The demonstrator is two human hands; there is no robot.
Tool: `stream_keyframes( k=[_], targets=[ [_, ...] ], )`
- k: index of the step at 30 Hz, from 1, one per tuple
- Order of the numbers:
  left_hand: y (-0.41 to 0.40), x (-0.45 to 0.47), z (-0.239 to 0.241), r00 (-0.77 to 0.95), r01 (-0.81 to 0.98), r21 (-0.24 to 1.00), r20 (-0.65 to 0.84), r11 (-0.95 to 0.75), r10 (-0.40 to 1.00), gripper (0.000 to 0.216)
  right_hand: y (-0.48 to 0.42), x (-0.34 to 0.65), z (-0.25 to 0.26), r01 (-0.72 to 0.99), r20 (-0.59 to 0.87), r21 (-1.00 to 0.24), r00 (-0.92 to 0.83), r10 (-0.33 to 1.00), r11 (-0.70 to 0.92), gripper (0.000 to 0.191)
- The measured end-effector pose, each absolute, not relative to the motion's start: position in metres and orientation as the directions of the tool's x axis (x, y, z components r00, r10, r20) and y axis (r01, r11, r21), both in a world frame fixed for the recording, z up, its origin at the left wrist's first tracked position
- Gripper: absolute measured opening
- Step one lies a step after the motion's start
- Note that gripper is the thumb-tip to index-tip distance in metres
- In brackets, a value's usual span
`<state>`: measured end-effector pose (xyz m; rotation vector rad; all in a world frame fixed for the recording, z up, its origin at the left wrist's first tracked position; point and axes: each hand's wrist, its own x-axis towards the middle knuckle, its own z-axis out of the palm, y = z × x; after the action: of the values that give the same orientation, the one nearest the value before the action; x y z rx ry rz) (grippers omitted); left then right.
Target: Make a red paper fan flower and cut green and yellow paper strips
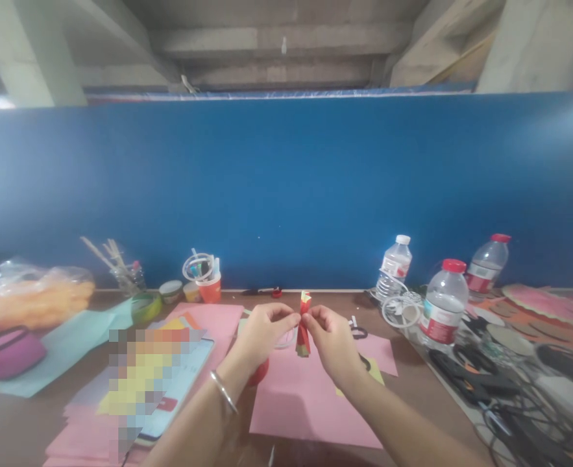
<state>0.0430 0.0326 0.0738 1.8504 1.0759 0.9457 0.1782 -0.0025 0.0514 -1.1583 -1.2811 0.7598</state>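
Observation:
A narrow folded paper strip (303, 345), red with pale yellow-green edges and pleated like a fan, stands roughly upright between my hands. My left hand (261, 331) pinches its middle from the left, thumb and forefinger together. From the other side my right hand (332, 342) pinches it at the same height. Below them lies a pink paper sheet (310, 412) on the brown table. A red round object (259, 373) is partly hidden behind my left wrist. Close to my right hand are a dark loop (359, 333), perhaps a scissors handle, and a piece of yellow paper (376, 371).
Water bottles (442, 305) and a coiled white cable (400, 310) stand right, beside tangled black cables and tools (471, 376). At left are coloured papers (86, 408), an orange cup (210, 290), green tape (147, 307) and a purple pouch (11, 353). A blue partition (286, 194) closes the back.

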Motion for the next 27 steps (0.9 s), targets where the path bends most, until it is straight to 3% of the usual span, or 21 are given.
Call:
stream_keyframes(
  k=[6, 10, 18, 27],
  targets=[
    [0.034, 0.044, 0.070, 0.349, 0.328, 0.911, 0.129, -0.249, 0.928, 0.022, -0.005, 0.175, 0.051, 0.144, 0.296, -0.951, 0.177, 0.938, 0.273, 0.016],
    [0.035, 0.043, 0.067, 0.366, 0.306, 0.913, 0.149, -0.270, 0.919, 0.019, -0.003, 0.176, 0.053, 0.151, 0.310, -0.946, 0.156, 0.938, 0.288, 0.015],
    [0.037, 0.039, 0.064, 0.280, 0.346, 0.876, 0.245, -0.336, 0.928, 0.022, -0.004, 0.184, 0.050, 0.549, 0.475, -0.760, 0.104, 0.874, 0.348, 0.018],
    [0.030, 0.042, 0.074, 0.232, 0.172, 0.968, 0.138, -0.180, 0.963, 0.023, -0.007, 0.185, 0.049, 0.659, 0.574, -0.599, -0.041, 0.818, 0.454, 0.021]
  ],
)
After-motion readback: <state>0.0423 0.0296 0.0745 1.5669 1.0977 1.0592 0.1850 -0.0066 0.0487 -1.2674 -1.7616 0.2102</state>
